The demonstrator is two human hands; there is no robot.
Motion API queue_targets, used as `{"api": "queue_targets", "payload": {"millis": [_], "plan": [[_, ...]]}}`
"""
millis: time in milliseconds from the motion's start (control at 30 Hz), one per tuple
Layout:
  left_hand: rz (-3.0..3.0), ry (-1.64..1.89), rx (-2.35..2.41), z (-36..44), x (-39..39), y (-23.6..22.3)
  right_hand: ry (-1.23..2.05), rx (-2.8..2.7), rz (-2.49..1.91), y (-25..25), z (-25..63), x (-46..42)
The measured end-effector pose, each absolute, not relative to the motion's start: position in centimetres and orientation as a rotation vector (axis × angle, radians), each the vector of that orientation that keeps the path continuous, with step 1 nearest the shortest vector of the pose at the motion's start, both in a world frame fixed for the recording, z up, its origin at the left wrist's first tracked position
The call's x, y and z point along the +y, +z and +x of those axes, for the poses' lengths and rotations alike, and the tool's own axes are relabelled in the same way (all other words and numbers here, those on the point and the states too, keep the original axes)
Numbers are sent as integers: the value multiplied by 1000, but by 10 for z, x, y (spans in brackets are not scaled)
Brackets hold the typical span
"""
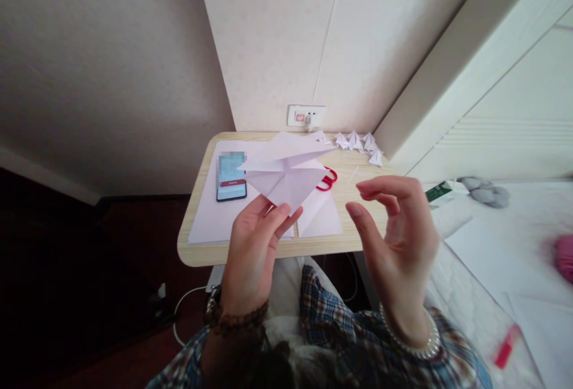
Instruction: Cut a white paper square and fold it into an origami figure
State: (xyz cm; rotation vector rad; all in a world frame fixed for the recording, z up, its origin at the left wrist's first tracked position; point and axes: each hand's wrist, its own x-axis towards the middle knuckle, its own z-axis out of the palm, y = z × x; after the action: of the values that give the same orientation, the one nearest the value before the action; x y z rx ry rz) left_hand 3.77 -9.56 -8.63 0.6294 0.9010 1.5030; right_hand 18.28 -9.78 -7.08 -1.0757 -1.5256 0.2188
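Observation:
A creased sheet of white paper (pixel 286 177), partly folded with pointed corners, is held up above the small table. My left hand (pixel 257 246) pinches its near corner between thumb and fingers. To the right of the paper my right hand (pixel 396 234) is raised with nothing in it, its thumb and curled fingers apart. Behind the folded paper lies a pair of scissors (pixel 330 179) with red handles, its blades hidden. White sheets (pixel 203 222) lie flat beneath, and another creased piece (pixel 320 216) is beside them.
A phone (pixel 231 189) with a lit screen lies on the sheets at the left of the wooden table (pixel 197 254). Several small folded paper pieces (pixel 358 141) stand at its back right. A wall socket (pixel 306 116) holds a plug. To the right is a bed (pixel 474 269).

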Motion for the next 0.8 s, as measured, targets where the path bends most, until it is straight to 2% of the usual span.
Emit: {"api": "queue_targets", "payload": {"millis": [367,800], "plan": [[715,1373,989,45,-99,-86,73,-1871,-1149,-71,179,-84],[816,1445,1090,48,-97,-91,218,-1847,-1256,-71,178,-87]]}}
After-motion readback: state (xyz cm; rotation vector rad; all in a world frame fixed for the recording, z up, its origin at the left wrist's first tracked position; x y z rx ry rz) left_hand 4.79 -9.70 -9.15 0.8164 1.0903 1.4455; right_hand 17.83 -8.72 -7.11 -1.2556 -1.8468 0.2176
